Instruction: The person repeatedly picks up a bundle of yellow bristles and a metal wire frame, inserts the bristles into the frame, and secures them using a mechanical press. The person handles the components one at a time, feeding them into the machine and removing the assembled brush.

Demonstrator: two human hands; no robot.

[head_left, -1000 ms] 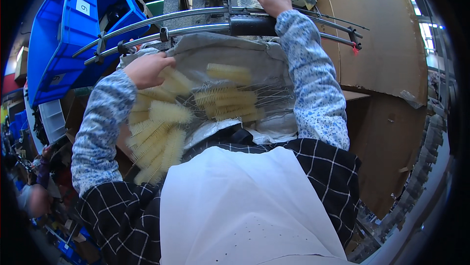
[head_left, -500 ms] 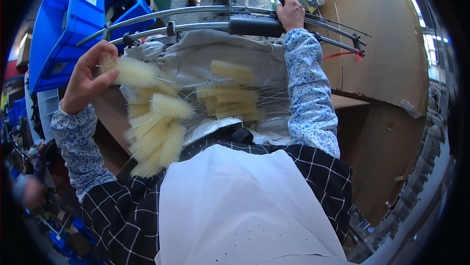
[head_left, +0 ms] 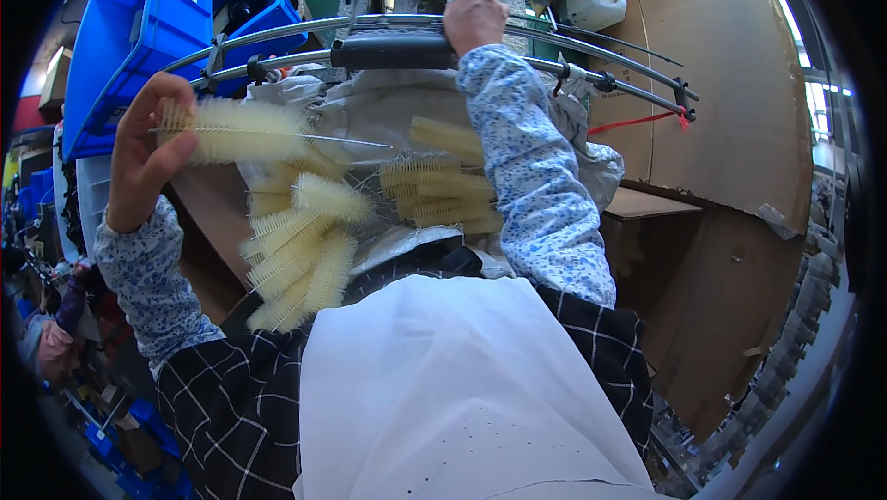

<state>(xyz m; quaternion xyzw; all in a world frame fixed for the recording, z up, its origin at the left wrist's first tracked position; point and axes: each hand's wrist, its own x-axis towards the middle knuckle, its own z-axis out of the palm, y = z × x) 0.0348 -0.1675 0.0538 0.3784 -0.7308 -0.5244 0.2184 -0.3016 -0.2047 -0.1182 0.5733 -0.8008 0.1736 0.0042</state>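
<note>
A cream, cylindrical bristle brush (head_left: 245,130) lies nearly level, long axis left to right, its thin, bare metal wire stem (head_left: 356,141) pointing right and slightly down. The left hand's (head_left: 148,153) fingers pinch its fuzzy left end, above a pile of similar brushes (head_left: 300,255). The right hand (head_left: 477,18) curls beside a smooth black cylinder (head_left: 393,52); its grip cannot be told.

a wrinkled greyish cloth (head_left: 388,98) carries pale yellow bristle brushes (head_left: 439,188) (several lying against one another).
</note>
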